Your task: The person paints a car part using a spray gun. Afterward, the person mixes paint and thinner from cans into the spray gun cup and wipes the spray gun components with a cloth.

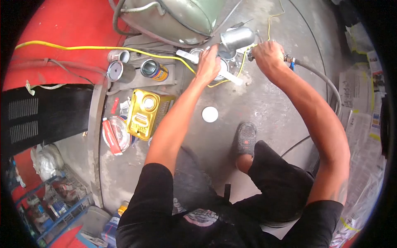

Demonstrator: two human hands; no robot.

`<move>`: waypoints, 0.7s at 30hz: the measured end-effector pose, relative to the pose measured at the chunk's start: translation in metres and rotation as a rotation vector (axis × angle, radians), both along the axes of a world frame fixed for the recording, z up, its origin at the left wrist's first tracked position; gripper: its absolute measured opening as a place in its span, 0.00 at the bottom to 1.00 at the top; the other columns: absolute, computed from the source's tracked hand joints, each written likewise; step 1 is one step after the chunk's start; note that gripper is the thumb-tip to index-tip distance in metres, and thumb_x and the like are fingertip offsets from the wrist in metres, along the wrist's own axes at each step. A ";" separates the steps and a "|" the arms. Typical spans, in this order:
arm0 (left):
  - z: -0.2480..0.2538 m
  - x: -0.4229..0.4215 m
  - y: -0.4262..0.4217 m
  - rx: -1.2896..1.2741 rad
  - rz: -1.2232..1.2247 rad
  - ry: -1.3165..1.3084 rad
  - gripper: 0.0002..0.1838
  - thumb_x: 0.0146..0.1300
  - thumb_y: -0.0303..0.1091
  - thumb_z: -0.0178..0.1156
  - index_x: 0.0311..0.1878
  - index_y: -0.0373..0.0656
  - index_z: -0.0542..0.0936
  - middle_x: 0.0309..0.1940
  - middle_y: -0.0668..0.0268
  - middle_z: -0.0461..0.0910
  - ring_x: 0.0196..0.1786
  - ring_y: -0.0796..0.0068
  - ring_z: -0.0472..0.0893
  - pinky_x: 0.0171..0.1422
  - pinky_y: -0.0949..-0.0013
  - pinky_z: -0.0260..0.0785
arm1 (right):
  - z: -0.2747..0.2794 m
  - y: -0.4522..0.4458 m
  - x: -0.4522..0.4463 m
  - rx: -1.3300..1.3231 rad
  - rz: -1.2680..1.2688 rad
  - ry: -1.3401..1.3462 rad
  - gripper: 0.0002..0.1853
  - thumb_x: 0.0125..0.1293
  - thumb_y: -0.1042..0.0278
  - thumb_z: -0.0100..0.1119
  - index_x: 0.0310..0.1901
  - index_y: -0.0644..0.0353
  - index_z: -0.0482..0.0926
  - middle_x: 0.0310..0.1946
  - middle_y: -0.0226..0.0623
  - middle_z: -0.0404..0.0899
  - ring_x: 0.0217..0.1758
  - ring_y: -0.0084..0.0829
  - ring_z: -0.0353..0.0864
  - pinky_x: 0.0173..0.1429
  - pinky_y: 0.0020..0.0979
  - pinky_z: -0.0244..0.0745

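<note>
My right hand (269, 56) is closed round a spray gun, mostly hidden by my fingers. A hose fitting with a blue valve (292, 65) shows by the wrist. The gun's silver cup (240, 38) is tilted, its dark end toward my left hand (209, 64). The fingers of that hand are closed at the cup's edge; what they grip is hidden. Below the left hand, a long white strip (230, 77) crosses over an open can (223, 69).
Yellow cord (103, 48) crosses the floor. At left stand a gold rectangular can (140, 120), an open paint tin (151, 68) and a red tube (111, 136). A white disc (210, 114) lies near my shoe (247, 138). The air hose (326, 78) curves down at right.
</note>
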State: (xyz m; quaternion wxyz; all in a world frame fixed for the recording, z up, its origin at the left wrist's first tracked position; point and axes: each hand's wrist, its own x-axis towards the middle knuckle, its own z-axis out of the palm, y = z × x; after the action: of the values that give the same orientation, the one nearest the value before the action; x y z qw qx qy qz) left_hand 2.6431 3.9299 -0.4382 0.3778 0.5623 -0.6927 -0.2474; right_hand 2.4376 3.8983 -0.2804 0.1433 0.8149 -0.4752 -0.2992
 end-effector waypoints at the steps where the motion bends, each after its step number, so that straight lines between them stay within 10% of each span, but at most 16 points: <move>1: 0.002 0.002 0.005 0.015 0.011 0.113 0.28 0.71 0.32 0.61 0.73 0.39 0.70 0.64 0.44 0.80 0.58 0.46 0.80 0.66 0.49 0.71 | 0.001 -0.001 0.001 0.026 -0.022 -0.001 0.08 0.64 0.69 0.68 0.43 0.55 0.92 0.40 0.39 0.92 0.43 0.43 0.93 0.37 0.55 0.87; 8: 0.033 0.026 0.037 0.454 -0.072 1.288 0.28 0.83 0.40 0.46 0.81 0.48 0.60 0.73 0.55 0.75 0.48 0.75 0.78 0.63 0.59 0.74 | -0.001 0.002 0.004 0.008 -0.034 -0.011 0.09 0.64 0.69 0.68 0.44 0.55 0.92 0.41 0.38 0.92 0.44 0.43 0.93 0.39 0.55 0.87; 15: 0.048 0.027 0.065 0.555 0.024 1.058 0.41 0.83 0.63 0.42 0.87 0.49 0.49 0.80 0.50 0.66 0.77 0.48 0.71 0.78 0.49 0.63 | 0.002 0.003 -0.004 -0.088 0.034 -0.027 0.08 0.66 0.70 0.64 0.40 0.51 0.93 0.36 0.37 0.92 0.39 0.42 0.94 0.33 0.51 0.88; 21: 0.068 0.034 0.077 0.385 -0.082 0.719 0.42 0.82 0.67 0.40 0.87 0.49 0.53 0.79 0.50 0.68 0.78 0.50 0.70 0.78 0.51 0.64 | -0.016 -0.007 -0.018 -0.005 0.009 -0.179 0.08 0.65 0.70 0.67 0.42 0.53 0.92 0.39 0.38 0.92 0.44 0.43 0.93 0.38 0.55 0.87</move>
State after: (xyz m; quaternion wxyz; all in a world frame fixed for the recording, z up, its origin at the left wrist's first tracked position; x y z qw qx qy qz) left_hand 2.6774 4.0071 -0.3704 0.4734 0.4725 -0.4795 -0.5680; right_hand 2.4198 3.8910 -0.2960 0.1036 0.8401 -0.4832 -0.2236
